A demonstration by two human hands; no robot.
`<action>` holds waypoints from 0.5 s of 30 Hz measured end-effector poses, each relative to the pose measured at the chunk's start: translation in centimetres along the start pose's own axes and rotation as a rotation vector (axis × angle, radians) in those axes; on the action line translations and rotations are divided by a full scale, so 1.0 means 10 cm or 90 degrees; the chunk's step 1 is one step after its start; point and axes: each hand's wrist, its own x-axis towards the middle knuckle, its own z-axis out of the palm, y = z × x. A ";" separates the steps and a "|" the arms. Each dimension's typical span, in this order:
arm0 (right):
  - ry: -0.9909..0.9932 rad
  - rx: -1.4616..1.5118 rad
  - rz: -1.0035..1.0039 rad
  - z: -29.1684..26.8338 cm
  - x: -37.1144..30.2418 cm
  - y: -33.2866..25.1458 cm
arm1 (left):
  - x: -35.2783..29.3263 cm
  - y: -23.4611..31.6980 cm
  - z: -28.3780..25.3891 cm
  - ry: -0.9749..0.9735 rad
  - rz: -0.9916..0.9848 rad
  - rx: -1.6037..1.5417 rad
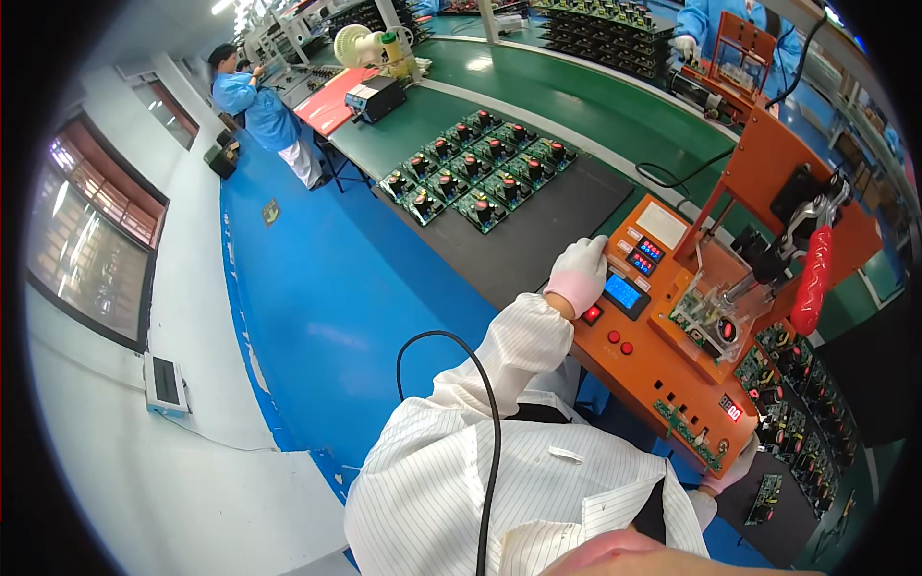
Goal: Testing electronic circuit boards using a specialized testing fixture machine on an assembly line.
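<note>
The left hand (576,275) lies against the tester's (645,379) left edge, seemingly steadying it, the mostly hidden right hand (738,470) meets its right end, whether either grips cannot be told, and rightward of the left hand a board (704,322) sits beneath the clamp (814,278), presumably kept put.

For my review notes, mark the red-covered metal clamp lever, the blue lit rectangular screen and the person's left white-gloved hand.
Red-covered metal clamp lever (813,279): head view, middle of its red grip.
Blue lit rectangular screen (624,292): head view, display centre.
Left white-gloved hand (578,270): head view, back of the hand.
</note>
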 end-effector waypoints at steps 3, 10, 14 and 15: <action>0.023 0.000 0.002 0.01 -0.04 -0.08 | 0.01 0.01 0.01 -0.001 0.000 -0.001; 0.028 -0.006 0.017 0.02 -0.02 -0.06 | 0.02 0.01 0.01 0.001 -0.004 -0.004; 0.027 -0.016 0.009 0.02 -0.02 -0.12 | 0.02 0.00 -0.01 -0.008 0.005 -0.001; 0.025 -0.018 0.007 0.02 -0.02 -0.13 | 0.02 0.00 -0.01 -0.004 0.002 -0.004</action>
